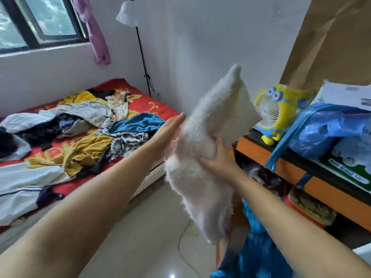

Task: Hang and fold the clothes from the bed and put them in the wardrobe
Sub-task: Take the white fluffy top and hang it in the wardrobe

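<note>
The right hand (217, 155) gripped a fluffy white pillow (208, 137) held upright in the air, and the left hand (172, 127), fingers straight, pressed flat against its far side. Left of that hand, the unfolded clothes (80, 127) covered the bed (152, 106); nearly all the work seemingly remained.

The only legible marking is "10" followed by a small mark, printed in white on a green and white package (350, 169) that lies on the orange shelf (313, 177) at the right, partly under a blue plastic bag (321, 137). Above that number sits a blue label with white lettering too blurred to read. A white box (349, 95) behind the bag carries grey marks that cannot be made out.
</note>
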`<state>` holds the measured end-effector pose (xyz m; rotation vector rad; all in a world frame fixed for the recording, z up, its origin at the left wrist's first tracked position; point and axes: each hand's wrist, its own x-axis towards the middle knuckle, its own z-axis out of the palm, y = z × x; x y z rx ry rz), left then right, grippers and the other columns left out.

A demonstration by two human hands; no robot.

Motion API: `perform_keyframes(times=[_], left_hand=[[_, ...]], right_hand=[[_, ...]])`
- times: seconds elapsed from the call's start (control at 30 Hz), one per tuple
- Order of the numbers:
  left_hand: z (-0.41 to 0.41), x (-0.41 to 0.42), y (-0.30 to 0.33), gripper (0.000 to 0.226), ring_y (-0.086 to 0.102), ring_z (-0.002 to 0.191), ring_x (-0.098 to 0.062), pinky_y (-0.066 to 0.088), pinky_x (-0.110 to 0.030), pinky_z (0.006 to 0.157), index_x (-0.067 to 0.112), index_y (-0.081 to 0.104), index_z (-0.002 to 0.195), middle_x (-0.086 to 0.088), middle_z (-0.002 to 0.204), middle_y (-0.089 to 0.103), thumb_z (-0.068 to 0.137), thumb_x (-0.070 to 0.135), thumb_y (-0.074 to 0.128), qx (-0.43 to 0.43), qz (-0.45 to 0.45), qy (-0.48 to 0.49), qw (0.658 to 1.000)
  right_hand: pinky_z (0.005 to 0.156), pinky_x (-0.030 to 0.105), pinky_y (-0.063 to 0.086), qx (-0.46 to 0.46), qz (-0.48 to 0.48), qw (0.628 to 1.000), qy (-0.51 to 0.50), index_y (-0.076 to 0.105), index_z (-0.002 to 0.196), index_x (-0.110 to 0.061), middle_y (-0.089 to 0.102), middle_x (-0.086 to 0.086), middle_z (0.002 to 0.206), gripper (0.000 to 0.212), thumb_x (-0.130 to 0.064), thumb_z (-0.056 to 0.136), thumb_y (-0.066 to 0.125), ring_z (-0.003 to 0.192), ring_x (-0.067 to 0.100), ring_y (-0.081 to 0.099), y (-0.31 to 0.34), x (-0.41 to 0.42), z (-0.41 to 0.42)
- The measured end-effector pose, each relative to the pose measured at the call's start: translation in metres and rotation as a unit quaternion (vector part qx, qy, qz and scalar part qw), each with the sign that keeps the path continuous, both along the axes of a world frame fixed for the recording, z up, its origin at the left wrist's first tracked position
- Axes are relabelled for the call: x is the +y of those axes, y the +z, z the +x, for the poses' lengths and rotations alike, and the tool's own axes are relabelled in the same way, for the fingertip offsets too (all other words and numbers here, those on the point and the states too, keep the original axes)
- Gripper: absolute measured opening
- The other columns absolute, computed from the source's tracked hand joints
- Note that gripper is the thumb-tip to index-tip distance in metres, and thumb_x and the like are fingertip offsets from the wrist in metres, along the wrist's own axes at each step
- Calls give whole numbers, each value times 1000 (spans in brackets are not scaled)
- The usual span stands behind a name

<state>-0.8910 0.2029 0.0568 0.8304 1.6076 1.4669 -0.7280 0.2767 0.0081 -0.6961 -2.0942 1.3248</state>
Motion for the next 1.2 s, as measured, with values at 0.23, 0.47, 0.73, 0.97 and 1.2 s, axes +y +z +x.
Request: perform_keyframes(times=[0.23, 0.47, 0.73, 0.97, 1.2], left_hand=[[-38, -89, 6, 5, 70, 71, -14, 56, -24, 60, 13, 62, 96, -1, 76, 73, 91, 12, 62, 44, -64, -32, 996], [-89, -191, -19, 17, 66, 61, -19, 56, -29, 56, 6, 60, 91, -7, 69, 66, 85, -4, 48, -39, -39, 208, 977], [-98, -298, -7, 28, 57, 53, -17, 49, -25, 48, 3, 54, 85, -5, 61, 56, 58, 8, 52, -136, -90, 151, 975], [-86, -372, 49, 27, 62, 49, -18, 52, -21, 48, 3, 64, 70, -9, 57, 61, 52, 0, 45, -112, -59, 178, 976], [-49, -444, 63, 35, 61, 53, -17, 51, -20, 49, 1, 56, 83, -7, 60, 62, 51, 3, 43, -54, -96, 269, 957]], right_hand=[[95, 34, 40, -122, 267, 937, 187, 44, 136, -19, 52, 3, 133, 63, -28, 80, 71, 118, 23, 50, -21, -109, -47], [74, 23, 40, -89, 211, 943, 243, 61, 106, -20, 66, -1, 92, 19, -14, 88, 61, 79, 9, 59, -25, -151, -85], [103, 36, 41, -36, -28, 977, 206, 42, 132, -40, 48, -1, 130, 44, -24, 94, 58, 120, 14, 49, -3, -153, -151], [73, 7, 47, -61, -71, 900, 425, 66, 99, -36, 71, -20, 101, 26, -48, 76, 66, 96, -6, 64, 0, -236, -202], [83, 19, 50, -65, -28, 853, 517, 59, 110, -19, 67, -5, 104, 22, -29, 91, 62, 96, 7, 63, 24, -296, -218]])
